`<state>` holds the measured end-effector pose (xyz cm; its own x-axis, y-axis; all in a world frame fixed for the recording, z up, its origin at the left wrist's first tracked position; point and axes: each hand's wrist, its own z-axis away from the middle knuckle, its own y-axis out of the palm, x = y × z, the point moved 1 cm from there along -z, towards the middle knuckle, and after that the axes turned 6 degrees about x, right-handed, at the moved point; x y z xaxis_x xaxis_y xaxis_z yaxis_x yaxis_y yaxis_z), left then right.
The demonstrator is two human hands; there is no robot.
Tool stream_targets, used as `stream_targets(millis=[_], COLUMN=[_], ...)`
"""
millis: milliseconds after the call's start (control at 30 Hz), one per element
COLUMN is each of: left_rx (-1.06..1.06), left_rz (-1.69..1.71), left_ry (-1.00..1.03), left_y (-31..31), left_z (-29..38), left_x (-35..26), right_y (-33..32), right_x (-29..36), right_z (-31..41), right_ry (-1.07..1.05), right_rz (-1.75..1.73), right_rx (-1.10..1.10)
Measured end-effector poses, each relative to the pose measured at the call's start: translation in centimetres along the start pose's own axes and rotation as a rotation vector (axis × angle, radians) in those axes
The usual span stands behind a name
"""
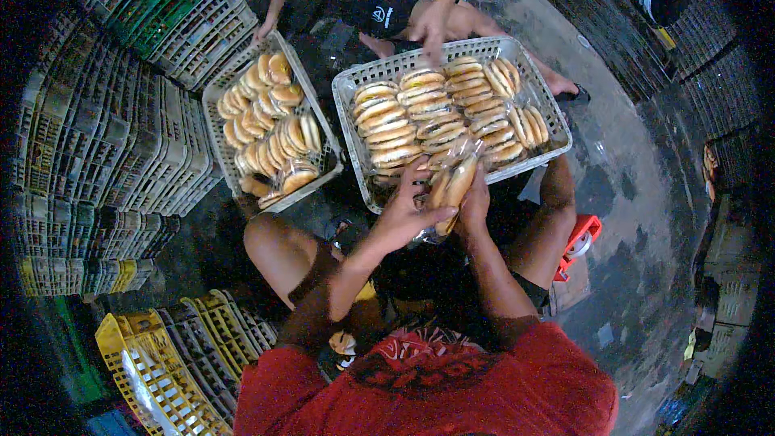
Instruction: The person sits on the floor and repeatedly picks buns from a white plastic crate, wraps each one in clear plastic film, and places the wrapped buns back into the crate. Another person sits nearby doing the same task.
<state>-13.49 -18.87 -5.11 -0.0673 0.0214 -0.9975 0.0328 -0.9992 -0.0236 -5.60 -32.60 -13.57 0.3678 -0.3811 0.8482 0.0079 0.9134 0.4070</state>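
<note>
Before my chest, several buns in clear plastic wrap (453, 188) are held tilted over the near edge of a pale plastic crate (566, 139). My right hand (475, 203) grips them along the right side. On the left side, my left hand (407, 209) has its fingers spread and its thumb across the lower part of the wrap. Rows of wrapped buns (387, 127) fill much of that crate. A second crate (312, 115), tilted at the left, carries more wrapped buns (266, 145), some piled loosely.
Across from me, a person's hand (431, 27) reaches over the right crate; their other hand (261, 33) is at the left crate's corner. Tall crate stacks (121, 127) line the left, with yellow crates (157, 369) lower down. A red tape dispenser (578, 245) sits by my right leg.
</note>
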Motion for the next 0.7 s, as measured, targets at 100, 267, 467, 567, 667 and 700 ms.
stream_targets(millis=[100, 267, 467, 567, 667, 700], left_rx=[0.002, 0.06, 0.166, -0.033, -0.094, 0.016], left_rz=[-0.063, 0.402, 0.387, 0.455, 0.628, 0.783], left_ry=[0.046, 0.005, 0.132, 0.013, -0.129, -0.037], left_y=[1.1, 1.9, 2.7, 3.2, 2.8, 2.7], left_z=[-0.8, -0.9, -0.1, -0.2, -0.5, -0.7], left_x=[-0.1, 1.3, 2.3, 2.7, 2.9, 2.6], right_y=[-0.6, -3.4, -3.5, -2.6, -2.5, -2.7], right_x=[2.0, 5.5, 5.7, 4.9, 5.0, 5.1], right_z=[0.5, 1.4, 2.0, 2.7, 3.8, 4.1], right_ry=[-0.347, -0.166, -0.125, -0.235, -0.198, -0.167], right_rz=[0.532, 0.239, 0.319, 0.679, 0.762, 0.524], right_rx=[0.173, 0.23, 0.332, 0.158, 0.255, 0.266])
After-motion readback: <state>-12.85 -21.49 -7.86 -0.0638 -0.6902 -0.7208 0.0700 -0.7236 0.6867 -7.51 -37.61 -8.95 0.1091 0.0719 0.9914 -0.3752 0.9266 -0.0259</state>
